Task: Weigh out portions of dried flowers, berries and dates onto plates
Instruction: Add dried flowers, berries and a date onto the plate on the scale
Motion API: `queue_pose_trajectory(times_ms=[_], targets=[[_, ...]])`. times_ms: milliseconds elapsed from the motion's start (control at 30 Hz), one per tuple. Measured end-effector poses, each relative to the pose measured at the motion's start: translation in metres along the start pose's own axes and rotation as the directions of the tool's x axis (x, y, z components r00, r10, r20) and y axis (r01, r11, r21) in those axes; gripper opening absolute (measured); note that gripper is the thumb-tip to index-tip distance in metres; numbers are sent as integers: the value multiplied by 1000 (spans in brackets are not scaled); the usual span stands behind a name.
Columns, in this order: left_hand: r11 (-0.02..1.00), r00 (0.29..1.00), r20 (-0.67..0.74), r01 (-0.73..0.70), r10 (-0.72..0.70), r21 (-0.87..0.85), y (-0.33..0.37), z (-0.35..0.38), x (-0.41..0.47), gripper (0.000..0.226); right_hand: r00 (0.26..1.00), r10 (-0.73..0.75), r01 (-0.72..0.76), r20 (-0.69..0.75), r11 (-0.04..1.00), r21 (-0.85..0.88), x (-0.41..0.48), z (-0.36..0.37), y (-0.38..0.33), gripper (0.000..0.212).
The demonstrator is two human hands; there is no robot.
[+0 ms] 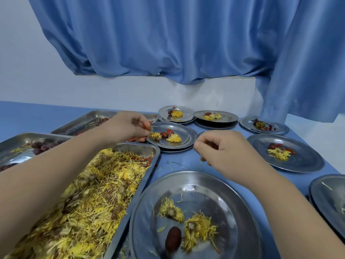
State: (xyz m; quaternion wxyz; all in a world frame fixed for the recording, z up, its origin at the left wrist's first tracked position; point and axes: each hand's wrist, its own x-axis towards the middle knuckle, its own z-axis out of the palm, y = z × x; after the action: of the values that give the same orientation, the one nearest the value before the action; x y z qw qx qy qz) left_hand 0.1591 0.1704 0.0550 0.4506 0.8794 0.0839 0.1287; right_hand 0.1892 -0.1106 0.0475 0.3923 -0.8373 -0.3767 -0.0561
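My left hand [125,126] pinches a few red berries over the left rim of a steel plate [186,131] that holds two dried yellow flowers, a date and berries. My right hand [222,148] hovers over the blue table with fingers curled; small bits show at its fingertips, too small to name. The nearest plate [229,187] carries two dried flowers [197,227] and one dark date [172,238]. A long tray [141,148] under my left forearm is heaped with dried yellow flowers [89,199] and some berries.
Two more trays, one with dates [13,141] and one with berries [89,116], sit at left. Filled plates stand at the back [184,109] [229,115] [280,128] and right [306,159]. Another plate [326,195] is cut off at right. A blue curtain [168,43] hangs behind.
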Motion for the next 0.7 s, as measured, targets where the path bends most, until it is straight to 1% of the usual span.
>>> queue_pose_trajectory(times_ms=[100,200,267,367,433,567,633,700], targets=[[999,983,175,-42,46,-24,26,19,-32,11,999,-32,32,-18,999,8,-1,-6,-7,23],[995,941,322,-95,101,-34,45,44,-55,12,997,-58,60,-52,998,21,-3,-12,-14,23],[994,910,404,-107,98,-1,55,58,-64,14,995,-73,74,-67,997,12,-6,-16,-19,22],[996,839,541,-86,52,38,64,71,-72,19,990,-102,104,-97,994,17,-13,-24,-31,21],[992,823,568,-95,30,85,70,74,-75,24,983,-136,143,-121,989,50,-20,-31,-40,20],[963,850,525,-167,31,213,82,72,-78,33,970,-173,187,-168,980,67,-39,-40,-54,21],[952,856,516,-178,25,250,86,72,-81,34,975,-164,171,-148,985,35,-51,-43,-57,21],[941,862,507,-187,19,282,86,74,-85,36,984,-143,139,-110,989,-42,-64,-44,-57,21]])
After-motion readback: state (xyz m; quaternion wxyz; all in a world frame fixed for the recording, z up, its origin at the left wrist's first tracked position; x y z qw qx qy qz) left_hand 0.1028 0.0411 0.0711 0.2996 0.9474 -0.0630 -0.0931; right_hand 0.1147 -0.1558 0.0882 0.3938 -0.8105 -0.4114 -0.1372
